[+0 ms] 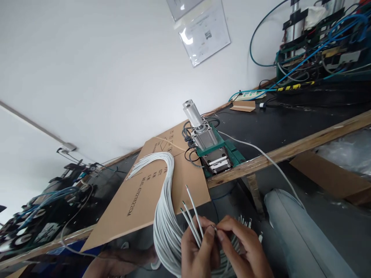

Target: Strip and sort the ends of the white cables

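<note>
The left hand (199, 251) has its fingers closed around a wire bundle (165, 216) of pale grey leads, low in the view and out past the front edge of the counter (290, 119). The bundle arcs up from the hand and fans out over a cardboard sheet (139, 193) lying on the counter (printed lettering shows on it). Three dark-tipped wire ends (189, 210) stick up from the left fist. The right hand (243, 247) sits just beside the left, its thumb and forefinger pinched on a single wire tip (215, 227) where the two hands meet. Behind the cardboard, at the counter's edge, stands a small pneumatic press (210, 148) on a green base. A denim-clad knee (292, 231) shows to the right.
</note>
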The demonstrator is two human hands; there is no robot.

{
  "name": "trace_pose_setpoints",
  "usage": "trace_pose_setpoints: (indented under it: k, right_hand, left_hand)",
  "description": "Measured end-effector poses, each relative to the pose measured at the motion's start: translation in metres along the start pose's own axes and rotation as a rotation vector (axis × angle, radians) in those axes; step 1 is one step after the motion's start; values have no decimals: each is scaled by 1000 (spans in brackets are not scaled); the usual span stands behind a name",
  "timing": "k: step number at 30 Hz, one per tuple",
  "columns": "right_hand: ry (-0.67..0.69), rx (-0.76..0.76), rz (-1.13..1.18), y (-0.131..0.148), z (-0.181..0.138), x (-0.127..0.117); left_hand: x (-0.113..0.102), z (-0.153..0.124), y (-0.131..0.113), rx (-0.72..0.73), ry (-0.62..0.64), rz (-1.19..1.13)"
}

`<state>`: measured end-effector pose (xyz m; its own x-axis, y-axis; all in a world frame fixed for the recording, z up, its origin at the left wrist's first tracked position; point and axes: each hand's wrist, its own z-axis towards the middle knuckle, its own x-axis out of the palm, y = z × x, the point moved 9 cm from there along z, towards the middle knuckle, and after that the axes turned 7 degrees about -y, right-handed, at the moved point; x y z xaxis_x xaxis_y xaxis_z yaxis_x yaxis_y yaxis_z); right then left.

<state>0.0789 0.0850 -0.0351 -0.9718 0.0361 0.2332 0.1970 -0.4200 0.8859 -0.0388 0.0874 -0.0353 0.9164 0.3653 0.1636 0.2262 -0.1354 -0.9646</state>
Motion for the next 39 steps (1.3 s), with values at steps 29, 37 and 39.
trace_pose_setpoints:
  k: [29,37,39]
  right_hand:
    - [-15,395,269,-27,-5,3]
    - [46,212,41,-13,0,1]
    - [53,106,-9,-6,2,0]
  left_hand:
    - [0,-1,-17,220,-42,292]
    - [5,-4,-32,279,-76,309]
    - [6,-4,-33,280,-81,310]
